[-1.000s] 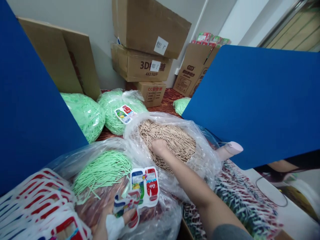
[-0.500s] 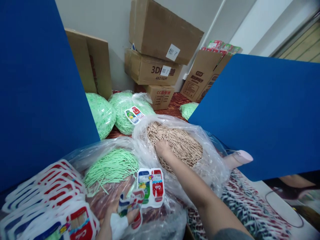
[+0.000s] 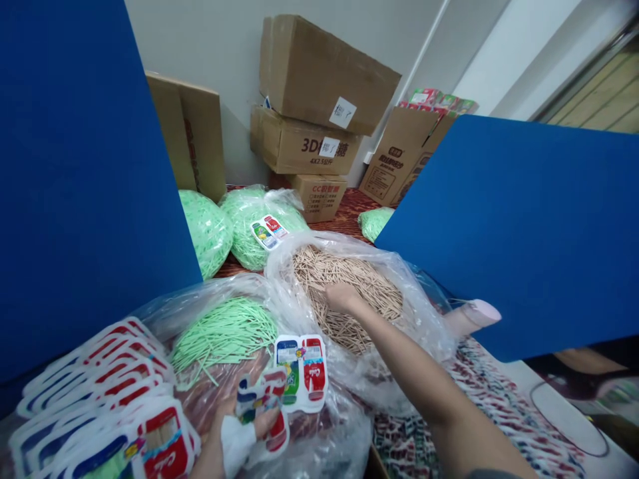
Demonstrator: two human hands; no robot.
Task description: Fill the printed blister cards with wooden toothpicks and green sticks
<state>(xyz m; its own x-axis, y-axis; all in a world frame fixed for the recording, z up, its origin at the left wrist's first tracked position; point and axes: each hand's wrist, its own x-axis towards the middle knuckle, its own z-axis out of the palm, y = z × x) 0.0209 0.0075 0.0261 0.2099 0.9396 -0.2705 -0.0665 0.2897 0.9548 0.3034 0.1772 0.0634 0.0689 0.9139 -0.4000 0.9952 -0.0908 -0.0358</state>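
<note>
My left hand point(image 3: 249, 416), with white wrapping around the thumb's base, grips a bottle-shaped plastic packet point(image 3: 264, 398) printed in blue, green and red. Just beyond it, a similar cola-printed packet point(image 3: 301, 374) lies on clear plastic. Over the open plastic bag point(image 3: 424, 286), my right hand point(image 3: 342, 297) is closed, its fingertips down among thin brown sticks point(image 3: 367, 283) and partly hidden. Thin green sticks point(image 3: 224, 332) fill another open bag, left of my right hand and beyond my left. Overlapping packets point(image 3: 104, 399) lie at the lower left.
Blue panels point(image 3: 84, 173) flank both sides. Behind are bags of green strips point(image 3: 249, 226), one with a packet on top, and stacked cardboard boxes point(image 3: 319, 73). A pale cylinder point(image 3: 474, 316) juts out at right, above a pile of patterned wrappers point(image 3: 499, 406). Another person's arm point(image 3: 594, 359) shows at far right.
My right hand has shifted slightly right and down across the brown sticks. My left hand still holds the packet in nearly the same spot. The view has tilted slightly.
</note>
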